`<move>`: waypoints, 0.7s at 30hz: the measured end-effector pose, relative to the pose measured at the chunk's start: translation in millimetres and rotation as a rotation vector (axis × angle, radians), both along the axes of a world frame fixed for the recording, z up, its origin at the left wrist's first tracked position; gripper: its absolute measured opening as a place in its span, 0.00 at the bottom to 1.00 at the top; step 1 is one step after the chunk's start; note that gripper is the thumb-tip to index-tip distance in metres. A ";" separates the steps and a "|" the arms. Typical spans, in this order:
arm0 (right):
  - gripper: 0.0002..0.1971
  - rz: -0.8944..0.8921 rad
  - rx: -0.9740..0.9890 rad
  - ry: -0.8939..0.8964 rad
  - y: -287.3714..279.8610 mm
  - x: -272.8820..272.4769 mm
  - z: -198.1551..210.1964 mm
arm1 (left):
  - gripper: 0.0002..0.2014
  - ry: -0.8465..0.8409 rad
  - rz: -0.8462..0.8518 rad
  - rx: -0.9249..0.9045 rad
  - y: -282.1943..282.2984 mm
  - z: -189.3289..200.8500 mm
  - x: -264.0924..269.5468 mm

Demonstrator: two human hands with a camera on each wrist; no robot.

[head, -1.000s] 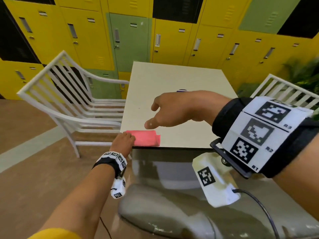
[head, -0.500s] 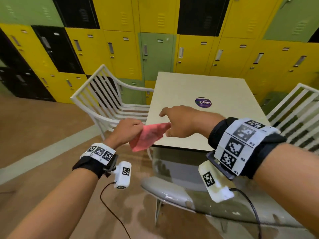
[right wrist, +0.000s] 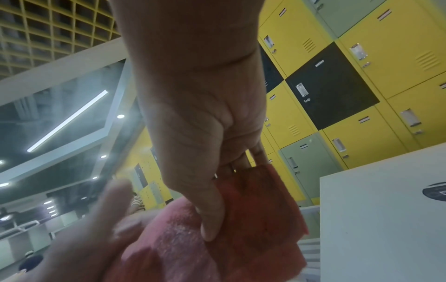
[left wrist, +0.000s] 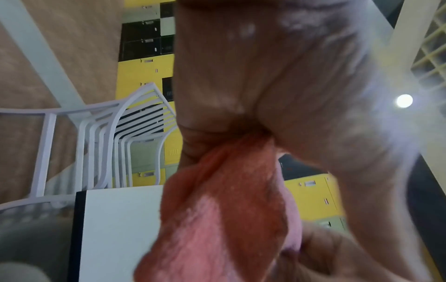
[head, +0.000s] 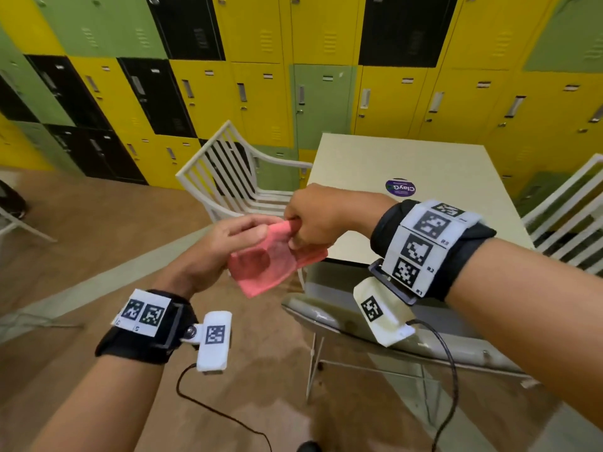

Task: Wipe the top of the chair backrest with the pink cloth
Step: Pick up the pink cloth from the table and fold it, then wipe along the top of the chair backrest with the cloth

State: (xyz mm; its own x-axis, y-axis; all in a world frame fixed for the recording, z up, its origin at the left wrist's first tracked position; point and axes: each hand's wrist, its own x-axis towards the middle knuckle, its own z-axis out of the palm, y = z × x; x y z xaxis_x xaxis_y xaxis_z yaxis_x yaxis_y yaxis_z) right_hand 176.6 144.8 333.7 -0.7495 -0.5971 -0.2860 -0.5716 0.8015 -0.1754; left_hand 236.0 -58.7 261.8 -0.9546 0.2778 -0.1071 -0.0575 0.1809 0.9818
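Note:
Both hands hold the pink cloth [head: 277, 261] in the air, just off the near left corner of the table. My left hand [head: 257, 233] grips its left end; in the left wrist view the cloth [left wrist: 224, 209] comes out from between thumb and fingers. My right hand [head: 293, 236] pinches the upper edge, and the right wrist view shows the thumb lying across the cloth [right wrist: 253, 219]. A white slatted chair [head: 222, 171] stands left of the table, its top rail [head: 204, 150] bare and well beyond both hands. A grey-seated chair [head: 313, 309] with a see-through back stands right under my right forearm.
The cream table [head: 408, 158] carries a round purple sticker [head: 400, 187]. Another white slatted chair [head: 567, 207] stands on its right side. Yellow, green and black lockers [head: 261, 93] line the back wall. Brown floor [head: 98, 223] spreads out to the left.
My left hand has lifted the cloth off the table's near edge. My right hand has come across and taken hold of it too. The view has pulled back and tilted up.

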 end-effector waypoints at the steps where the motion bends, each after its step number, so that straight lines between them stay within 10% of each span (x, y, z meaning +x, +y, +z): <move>1: 0.14 -0.002 0.003 0.003 0.4 2.6 -1.9 | 0.33 -0.013 -0.035 -0.042 5.5 -1.5 3.6; 6: 0.03 0.023 0.025 0.041 10.6 10.9 -16.7 | 0.11 0.021 -0.009 -0.368 30.8 -28.4 11.9; 11: 0.27 -0.008 0.017 -0.001 27.5 15.5 -39.5 | 0.16 0.183 0.140 -0.503 34.4 -75.2 24.7; 21: 0.26 -0.096 -0.069 -0.082 78.3 43.6 -62.9 | 0.07 0.055 0.160 -0.332 83.6 -104.5 50.4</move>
State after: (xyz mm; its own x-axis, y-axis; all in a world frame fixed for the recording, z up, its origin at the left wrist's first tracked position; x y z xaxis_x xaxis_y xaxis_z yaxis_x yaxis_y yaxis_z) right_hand 220.2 223.1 270.8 -0.7796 -0.5445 -0.3095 -0.4747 0.8361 -0.2750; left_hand 286.4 24.9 157.4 -0.9900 0.0833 -0.1136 -0.0595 0.4831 0.8735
